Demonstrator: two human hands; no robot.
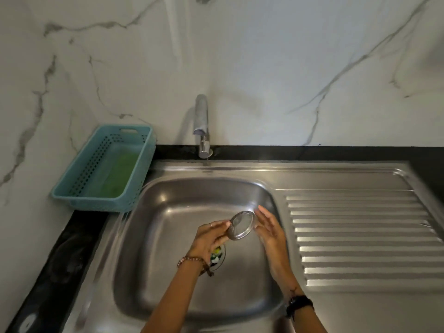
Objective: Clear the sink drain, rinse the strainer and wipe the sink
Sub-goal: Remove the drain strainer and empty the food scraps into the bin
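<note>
Gripped in the left hand [211, 234], a metal strainer [242, 225] is held tilted above the steel sink [168, 236], over the debris-filled drain [217, 257] (partly hidden); the right hand [270, 230], fingers open, touches its rim beside the draining board [360, 236].

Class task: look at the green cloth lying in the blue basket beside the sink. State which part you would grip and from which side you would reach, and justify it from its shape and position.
Pinch the middle of the green cloth from straight above. It lies flat on the floor of the blue basket, whose walls block any sideways approach, so the open top looks like the only way in. Being limp, it should bunch easily between fingertips.
</note>
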